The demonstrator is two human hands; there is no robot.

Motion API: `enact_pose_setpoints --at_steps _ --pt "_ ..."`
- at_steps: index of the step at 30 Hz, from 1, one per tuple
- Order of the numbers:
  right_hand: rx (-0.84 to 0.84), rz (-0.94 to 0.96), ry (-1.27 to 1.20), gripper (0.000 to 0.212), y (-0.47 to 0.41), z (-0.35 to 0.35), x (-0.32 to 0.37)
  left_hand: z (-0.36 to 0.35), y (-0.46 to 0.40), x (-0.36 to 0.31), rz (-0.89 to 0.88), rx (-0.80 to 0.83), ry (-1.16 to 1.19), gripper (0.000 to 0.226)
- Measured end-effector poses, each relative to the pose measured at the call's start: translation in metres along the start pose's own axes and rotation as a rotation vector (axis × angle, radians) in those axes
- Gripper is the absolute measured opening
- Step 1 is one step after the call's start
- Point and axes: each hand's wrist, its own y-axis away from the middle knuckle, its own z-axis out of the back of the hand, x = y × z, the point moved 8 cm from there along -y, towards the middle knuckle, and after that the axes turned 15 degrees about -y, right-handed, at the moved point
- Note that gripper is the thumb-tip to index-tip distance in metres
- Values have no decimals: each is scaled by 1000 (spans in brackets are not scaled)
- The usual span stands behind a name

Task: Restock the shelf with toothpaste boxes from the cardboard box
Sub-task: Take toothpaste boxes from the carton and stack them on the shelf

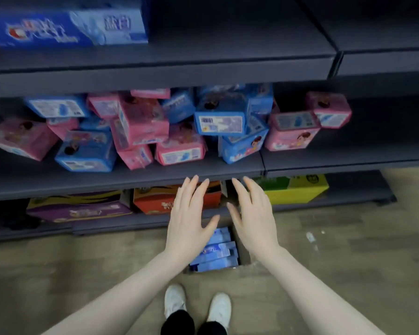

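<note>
Toothpaste boxes: long, flat, light-blue cardboard toothpaste boxes lie packed side by side in the open brown cardboard box on the floor, just ahead of my white shoes.
Long axis: the boxes run roughly left to right across my view, tilted slightly, so I judge a grip across their short width will suit best.
Direction from my hands: the stock lies below and between my two hands, nearer to me than the fingertips; both hands must drop down and draw back a little to reach it.
Left hand: my left hand hangs spread wide, palm down, holding nothing; its wrist covers the left part of the carton.
Right hand: my right hand is likewise open with fingers splayed and empty, its wrist over the carton's right edge.
Nearer hand: both look about equally near; I cannot tell a clear favourite.
Target shelf: the dark grey top shelf carries one large blue toothpaste pack at the left, with bare board to its right.
Middle shelf: a jumble of pink and blue soft packets.
Bottom shelf: purple, orange and yellow cartons behind my fingers.
Floor: pale wood-look floor.
</note>
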Motion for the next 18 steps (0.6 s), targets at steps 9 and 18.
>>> enact_pose_setpoints --at_steps 9,18 --pt "349 -240 112 74 76 -133 -110 -167 51 71 -45 328 -207 78" --pt "718 -327 266 74 128 -267 -228 -340 89 145 -63 588 -327 84"
